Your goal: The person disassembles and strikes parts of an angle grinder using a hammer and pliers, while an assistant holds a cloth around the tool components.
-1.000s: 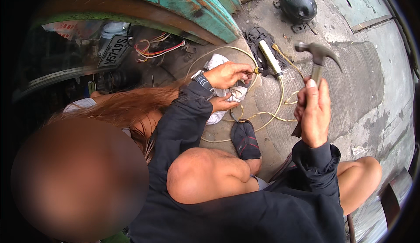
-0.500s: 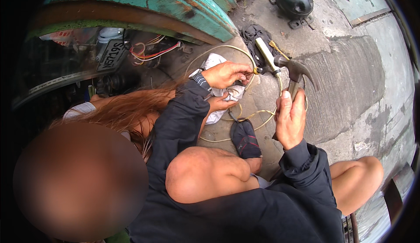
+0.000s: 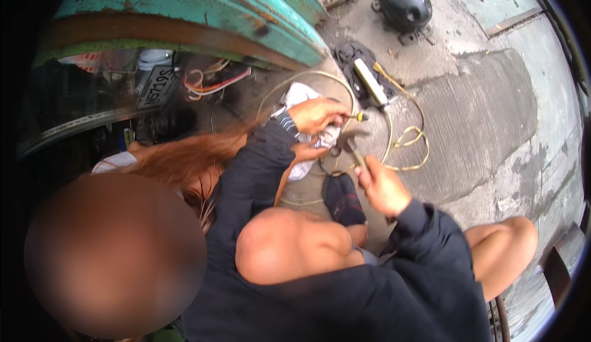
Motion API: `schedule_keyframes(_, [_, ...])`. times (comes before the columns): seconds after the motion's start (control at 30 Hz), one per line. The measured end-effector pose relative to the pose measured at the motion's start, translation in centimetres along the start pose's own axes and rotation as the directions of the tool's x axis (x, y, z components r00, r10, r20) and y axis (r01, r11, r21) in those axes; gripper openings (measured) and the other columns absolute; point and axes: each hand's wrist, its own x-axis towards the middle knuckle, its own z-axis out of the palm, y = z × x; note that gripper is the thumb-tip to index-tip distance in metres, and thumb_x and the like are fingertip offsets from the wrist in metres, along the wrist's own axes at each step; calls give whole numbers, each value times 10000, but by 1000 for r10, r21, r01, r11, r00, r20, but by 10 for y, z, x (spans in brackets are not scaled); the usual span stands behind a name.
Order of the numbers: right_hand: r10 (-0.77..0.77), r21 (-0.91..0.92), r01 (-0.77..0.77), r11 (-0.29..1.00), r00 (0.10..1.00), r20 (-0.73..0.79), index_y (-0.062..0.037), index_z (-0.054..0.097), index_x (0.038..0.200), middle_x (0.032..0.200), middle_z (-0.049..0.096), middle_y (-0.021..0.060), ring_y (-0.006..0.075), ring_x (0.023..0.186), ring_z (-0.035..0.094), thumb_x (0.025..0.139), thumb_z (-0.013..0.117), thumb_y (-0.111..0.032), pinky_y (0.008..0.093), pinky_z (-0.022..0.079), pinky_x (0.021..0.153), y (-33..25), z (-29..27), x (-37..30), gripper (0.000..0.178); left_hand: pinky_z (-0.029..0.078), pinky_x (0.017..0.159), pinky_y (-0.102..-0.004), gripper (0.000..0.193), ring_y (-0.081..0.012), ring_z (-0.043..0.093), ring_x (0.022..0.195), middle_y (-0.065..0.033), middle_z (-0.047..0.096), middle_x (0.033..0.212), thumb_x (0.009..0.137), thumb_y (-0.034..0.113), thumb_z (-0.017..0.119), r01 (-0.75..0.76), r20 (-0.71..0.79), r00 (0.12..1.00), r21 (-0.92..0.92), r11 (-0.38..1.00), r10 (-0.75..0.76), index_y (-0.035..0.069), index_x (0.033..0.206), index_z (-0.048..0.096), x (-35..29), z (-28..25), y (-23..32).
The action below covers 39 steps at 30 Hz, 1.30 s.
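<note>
A: Any containers about?

B: Can spot a black oval tank (image 3: 405, 3) at the top, lying on the concrete pavement (image 3: 486, 111), with brackets at its lower end. Cannot see inside.

A: And on the left?

B: Can make out a dark recess (image 3: 58, 89) below the teal metal panel (image 3: 184, 4), holding a licence plate (image 3: 155, 88), a bundle of coloured wires (image 3: 225, 84) and a white rounded tub (image 3: 154, 57). Cannot tell the tub's contents.

A: What about the grip on each side?

B: Clenched in the right hand (image 3: 385, 187): grasping a claw hammer (image 3: 354, 145) by the handle, head blurred, near the left fingers. Clenched in the left hand (image 3: 316, 115) too: pinching a slim tool (image 3: 362, 117) with a yellow-and-black end. Cannot tell about contact between hammer and tool.

A: Anything around them?

B: Notice a white cloth (image 3: 299, 92) under the left hand, with a co-worker's hand (image 3: 308, 151) at it from below. Notice also a pale cable (image 3: 423, 157) looping around the work, and a white corded bar (image 3: 368, 78) resting on a black cloth (image 3: 349, 52).

A: In the way?

B: Would count a black sandal (image 3: 340, 197) and a bent knee (image 3: 274, 246), both close below the work.
</note>
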Motion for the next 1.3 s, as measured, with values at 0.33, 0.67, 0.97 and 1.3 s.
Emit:
schedule_keyframes(0.33, [275,684,134,717,847,-454,-53,542,1130,696,454,-21,42,501,401,1095,434,-298,216,361,440,-50,-64,-1,270,522,852,-324,143,-160,665,902,-61,676,952,977,-1,529,14,-59,998,-243,970,-29,4,1100,601,-14,-15,5])
schedule_keyframes(0.67, [77,327,74,942,902,-425,-24,487,1029,672,577,130,275,548,571,1079,479,-268,393,442,525,-30,-16,8,249,544,858,-321,181,-190,709,985,-110,723,1001,979,-12,532,75,-30,996,-186,980,-82,-20,1151,589,-13,-8,0])
schedule_keyframes(0.97, [55,402,376,835,670,-741,-69,530,1044,685,454,-19,69,523,415,1078,490,-294,236,366,470,-59,-64,-8,231,561,884,-328,214,-217,725,1011,-151,735,1038,973,-28,529,72,-5,997,-79,994,-73,-30,1181,578,-20,-4,-5])
schedule_keyframes(1.3, [161,672,307,674,827,-539,-107,465,1032,712,428,-23,44,501,371,1085,467,-302,223,344,436,-59,-104,10,202,531,875,-321,175,-166,681,949,-78,705,1016,1009,31,508,46,-96,992,-323,945,-81,4,1156,598,-24,-11,-12])
